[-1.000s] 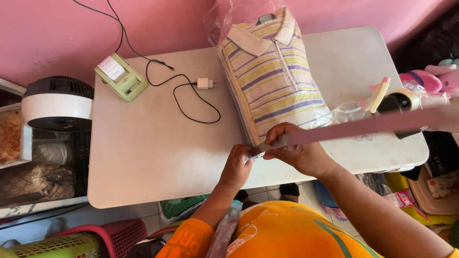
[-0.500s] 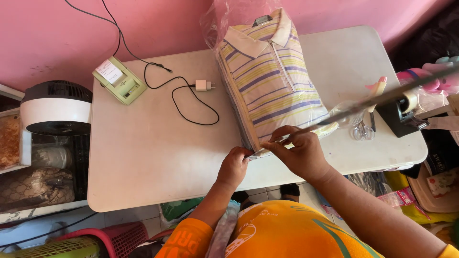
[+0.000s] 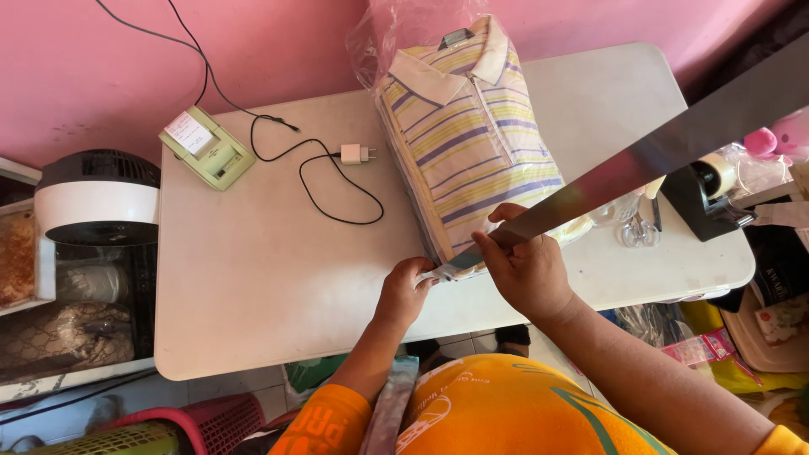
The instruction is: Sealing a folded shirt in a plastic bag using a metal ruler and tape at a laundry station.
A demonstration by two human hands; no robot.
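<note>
The step in hand looks like sealing the near end of a bagged stack of folded polo shirts (image 3: pixel 472 139) with tape. The stack lies on the white bench (image 3: pixel 253 270), its collar end toward the pink wall, its near end at the bench edge.

The right hand (image 3: pixel 527 270) has its grip closed on a long strip of tape (image 3: pixel 640 160), which runs taut up to the black tape dispenser (image 3: pixel 704 198) at the right. The left hand (image 3: pixel 404 291) pinches the free end of the strip against the bag corner, as far as I can see; the fingertips are partly hidden.

I judge that the next move calls for pressing the strip flat without wrinkles.

The bag is thin, glossy, crinkled plastic; the shirts are soft knit with yellow and purple stripes; the tape is smooth and shiny.
</note>
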